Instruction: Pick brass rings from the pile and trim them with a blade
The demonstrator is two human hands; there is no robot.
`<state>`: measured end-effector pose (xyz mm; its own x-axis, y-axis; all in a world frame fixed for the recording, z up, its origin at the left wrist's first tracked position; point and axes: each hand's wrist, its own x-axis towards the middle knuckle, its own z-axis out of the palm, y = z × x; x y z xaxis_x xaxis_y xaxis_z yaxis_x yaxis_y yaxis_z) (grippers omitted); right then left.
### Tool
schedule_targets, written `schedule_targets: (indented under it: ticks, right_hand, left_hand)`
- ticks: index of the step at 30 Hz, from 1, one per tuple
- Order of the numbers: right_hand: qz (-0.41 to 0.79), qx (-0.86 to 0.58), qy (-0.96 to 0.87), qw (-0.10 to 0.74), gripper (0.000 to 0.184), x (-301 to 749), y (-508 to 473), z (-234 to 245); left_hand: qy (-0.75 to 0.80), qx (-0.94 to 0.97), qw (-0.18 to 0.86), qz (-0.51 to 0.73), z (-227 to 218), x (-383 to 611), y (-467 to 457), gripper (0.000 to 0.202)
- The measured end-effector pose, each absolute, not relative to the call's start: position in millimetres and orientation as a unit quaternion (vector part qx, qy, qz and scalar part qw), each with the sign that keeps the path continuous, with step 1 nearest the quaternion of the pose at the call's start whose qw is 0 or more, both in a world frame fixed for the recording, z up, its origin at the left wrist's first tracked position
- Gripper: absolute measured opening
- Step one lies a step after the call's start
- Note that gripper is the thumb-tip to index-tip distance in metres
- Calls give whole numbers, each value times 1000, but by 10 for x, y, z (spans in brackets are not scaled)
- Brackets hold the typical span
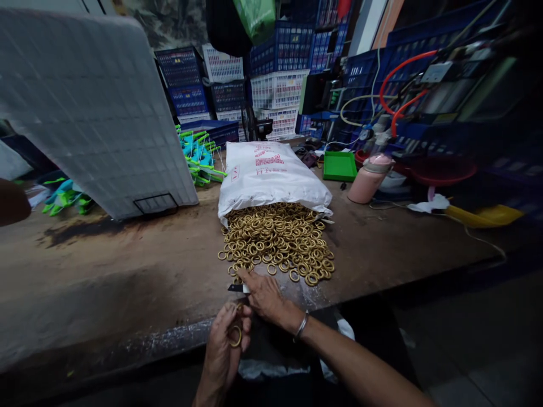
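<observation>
My left hand (pixel 218 345) is closed at the table's front edge, with a gold ring (pixel 238 341) hanging at its fingers and another ring partly hidden at the fingertips. Just above and to the right, my right hand (pixel 267 297) is closed around a small knife (pixel 236 288). Its dark blade points left, and the fingers cover most of the handle. The index finger reaches the near edge of a heap of gold rings (pixel 275 237). These spill from the open mouth of a white printed sack (pixel 271 169) lying on the table.
A pale plastic crate (pixel 97 107) stands on its side at left, beside green and blue plastic frames (pixel 201 155). Behind the sack is a small black fan (pixel 257 124). To the right are a green tray (pixel 340 166), a pink bottle (pixel 370 180) and a yellow scoop (pixel 487 216).
</observation>
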<state>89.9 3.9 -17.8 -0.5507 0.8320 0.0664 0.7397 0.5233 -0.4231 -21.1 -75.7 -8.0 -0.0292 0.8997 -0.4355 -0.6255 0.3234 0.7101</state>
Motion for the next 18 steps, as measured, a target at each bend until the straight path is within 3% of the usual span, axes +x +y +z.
schedule_targets:
  ticks: [5,9,18]
  right_hand:
    - [170,-476,-857,99,38,865,67,-125]
    - [174,-474,-858,97,32,899,76,-130]
    - [166,-453,-868,115,35,944,56,-193]
  left_hand:
    - [390,105,704,584,-87,-260,-699,24]
    - [396,52,696,596,-112,-279,-648,16]
    - [404,22,652,641,-152,-329,-596,15]
